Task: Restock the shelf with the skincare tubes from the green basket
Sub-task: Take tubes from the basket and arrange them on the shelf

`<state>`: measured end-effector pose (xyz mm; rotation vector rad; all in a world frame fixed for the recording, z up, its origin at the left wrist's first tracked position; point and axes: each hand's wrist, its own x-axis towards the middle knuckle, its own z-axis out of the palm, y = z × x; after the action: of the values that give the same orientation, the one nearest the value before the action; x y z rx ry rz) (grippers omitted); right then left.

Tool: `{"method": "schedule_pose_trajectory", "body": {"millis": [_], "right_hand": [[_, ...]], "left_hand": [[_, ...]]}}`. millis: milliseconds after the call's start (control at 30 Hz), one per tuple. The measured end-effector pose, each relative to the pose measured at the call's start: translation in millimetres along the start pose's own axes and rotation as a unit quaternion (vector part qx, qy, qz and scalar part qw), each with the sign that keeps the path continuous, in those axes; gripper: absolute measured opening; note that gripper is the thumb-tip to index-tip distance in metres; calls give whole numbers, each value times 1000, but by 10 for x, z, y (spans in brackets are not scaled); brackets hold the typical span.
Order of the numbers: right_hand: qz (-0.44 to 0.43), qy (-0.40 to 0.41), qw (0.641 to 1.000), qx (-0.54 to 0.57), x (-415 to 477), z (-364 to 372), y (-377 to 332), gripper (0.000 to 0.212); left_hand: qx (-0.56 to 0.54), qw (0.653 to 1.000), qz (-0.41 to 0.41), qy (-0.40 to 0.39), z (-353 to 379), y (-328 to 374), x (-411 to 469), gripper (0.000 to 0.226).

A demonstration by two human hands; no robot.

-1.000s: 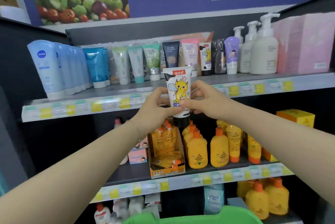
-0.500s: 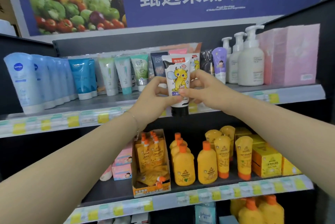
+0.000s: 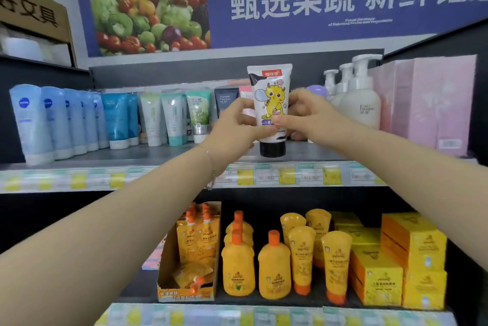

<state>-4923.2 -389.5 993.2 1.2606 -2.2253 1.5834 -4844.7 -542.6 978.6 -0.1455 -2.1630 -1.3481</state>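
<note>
A white skincare tube (image 3: pixel 270 103) with a yellow cartoon dragon and a black cap stands upright, cap down, at the front of the upper shelf (image 3: pixel 163 156). My left hand (image 3: pixel 235 127) grips its left side and my right hand (image 3: pixel 309 117) its right side. The cap sits just at or above the shelf surface; I cannot tell if it touches. Behind the tube stands a row of other tubes (image 3: pixel 198 114), partly hidden by my hands. The green basket is out of view.
Blue tubes (image 3: pixel 50 122) fill the shelf's left end. White pump bottles (image 3: pixel 359 95) and pink boxes (image 3: pixel 433 103) stand to the right. The lower shelf holds yellow bottles (image 3: pixel 273 270), tubes and boxes (image 3: pixel 412 259). A price strip (image 3: pixel 290 175) runs along the shelf edge.
Both hands have lifted the dragon tube up and forward, from below the shelf edge to over the upper shelf. The view has tilted up, so the basket has dropped out of sight.
</note>
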Motion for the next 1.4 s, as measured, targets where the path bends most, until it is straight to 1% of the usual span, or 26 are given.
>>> {"method": "schedule_pose_trajectory", "body": {"millis": [67, 167, 300, 433, 467, 533, 633, 700, 767, 800, 900, 967, 1067, 1133, 1167, 1200, 1300, 1400], "right_hand": [[-7, 6, 1000, -3, 50, -73, 25, 24], [-10, 16, 1000, -8, 128, -162, 18, 24], [21, 45, 998, -26, 316, -213, 82, 23], [54, 100, 993, -36, 569, -194, 195, 37], [68, 117, 990, -34, 625, -193, 216, 36], [92, 138, 986, -27, 727, -198, 255, 25], [121, 143, 982, -30, 853, -225, 297, 17], [133, 133, 982, -29, 928, -241, 320, 14], [156, 129, 979, -15, 1002, -244, 349, 6], [167, 129, 977, -10, 1040, -242, 374, 8], [198, 122, 973, 7, 1148, -218, 493, 25], [218, 122, 968, 21, 1199, -198, 584, 25], [233, 125, 964, 21, 1260, -161, 697, 20], [238, 126, 963, 20, 1290, -139, 737, 8], [240, 125, 962, 20, 1301, -132, 758, 5], [242, 122, 962, 21, 1315, -126, 778, 6], [249, 108, 962, 21, 1347, -110, 845, 21], [253, 100, 962, 24, 1361, -91, 897, 24]], "left_hand": [[-3, 1000, -3, 13, 67, 8, 90, 43], [-4, 1000, -8, 30, 147, -9, 248, 44], [11, 998, -15, 53, 214, -52, 509, 47], [25, 995, -31, 92, 292, -95, 779, 55], [28, 994, -33, 103, 313, -111, 848, 54], [40, 991, -38, 122, 349, -144, 990, 52], [59, 988, -39, 133, 406, -185, 1184, 45], [72, 988, -42, 134, 440, -226, 1302, 41], [88, 987, -52, 127, 464, -287, 1405, 38], [96, 986, -58, 125, 476, -324, 1451, 38], [130, 982, -74, 115, 506, -433, 1574, 42], [149, 980, -83, 106, 531, -486, 1627, 47], [165, 977, -94, 93, 558, -537, 1689, 46], [179, 976, -97, 80, 580, -565, 1715, 42], [185, 975, -97, 74, 592, -579, 1728, 41], [191, 974, -97, 70, 604, -596, 1741, 41], [212, 970, -97, 66, 641, -648, 1761, 45], [223, 968, -98, 56, 661, -720, 1777, 47]]}}
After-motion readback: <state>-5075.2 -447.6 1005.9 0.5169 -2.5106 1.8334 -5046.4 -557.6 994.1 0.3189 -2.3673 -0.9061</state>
